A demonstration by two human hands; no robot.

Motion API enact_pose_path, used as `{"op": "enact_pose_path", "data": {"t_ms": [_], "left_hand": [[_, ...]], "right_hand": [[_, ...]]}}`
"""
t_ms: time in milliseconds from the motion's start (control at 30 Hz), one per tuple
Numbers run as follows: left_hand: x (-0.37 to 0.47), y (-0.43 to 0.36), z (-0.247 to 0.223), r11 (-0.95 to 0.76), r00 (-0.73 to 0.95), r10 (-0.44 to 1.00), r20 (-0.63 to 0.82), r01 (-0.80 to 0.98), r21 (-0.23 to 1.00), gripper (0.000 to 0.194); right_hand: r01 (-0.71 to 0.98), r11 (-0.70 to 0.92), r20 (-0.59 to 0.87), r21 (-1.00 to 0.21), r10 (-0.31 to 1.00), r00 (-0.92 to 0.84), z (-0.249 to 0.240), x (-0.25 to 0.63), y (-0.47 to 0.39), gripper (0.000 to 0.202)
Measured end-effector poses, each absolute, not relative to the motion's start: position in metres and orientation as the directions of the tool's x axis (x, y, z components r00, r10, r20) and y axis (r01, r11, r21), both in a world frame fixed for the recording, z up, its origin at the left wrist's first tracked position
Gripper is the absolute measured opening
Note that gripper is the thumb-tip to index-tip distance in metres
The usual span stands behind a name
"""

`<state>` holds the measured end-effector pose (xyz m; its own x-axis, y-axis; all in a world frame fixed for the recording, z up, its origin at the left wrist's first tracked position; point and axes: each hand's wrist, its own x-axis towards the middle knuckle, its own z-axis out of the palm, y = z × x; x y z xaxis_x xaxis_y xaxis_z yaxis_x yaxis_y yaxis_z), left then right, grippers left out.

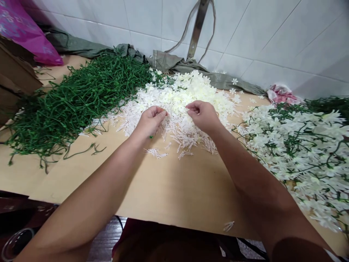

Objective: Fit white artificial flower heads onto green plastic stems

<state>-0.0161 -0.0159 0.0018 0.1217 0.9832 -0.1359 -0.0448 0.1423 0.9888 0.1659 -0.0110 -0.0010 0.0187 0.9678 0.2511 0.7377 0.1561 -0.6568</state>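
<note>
My left hand [152, 120] is closed in a pinch over the pile of white stamen pieces [131, 116]. A bit of green stem [151, 137] shows below it, with a trace of green at the fingertips; the rest is hidden in the palm. My right hand [203, 114] is also pinched, a short gap away, beside the heap of white artificial flower heads [191, 87]. Whatever lies between its fingertips is too small to make out. To the left spreads a large heap of green plastic stems [100, 80].
White flowers on green stems [297, 145] are piled at the right. A cardboard box [16, 76] and a pink bag [29, 32] stand at the far left. Grey-green cloth [169, 62] runs along the tiled wall, near a metal bracket [197, 31]. The table's [174, 189] front edge is close.
</note>
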Motion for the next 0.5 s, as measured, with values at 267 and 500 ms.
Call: {"op": "enact_pose_path", "data": {"t_ms": [267,500], "left_hand": [[-0.020,-0.015,-0.005,0.011,0.082,0.996,-0.025,0.161,0.987,0.016],[-0.021,-0.014,-0.004,0.036,0.101,0.993,-0.055,0.182,0.983,0.005]], "right_hand": [[0.969,0.061,0.209,-0.240,0.978,-0.010,-0.011,0.124,-0.001,0.015],[0.919,0.172,0.367,-0.354,0.930,-0.032,-0.013,0.138,-0.002,0.010]]}}
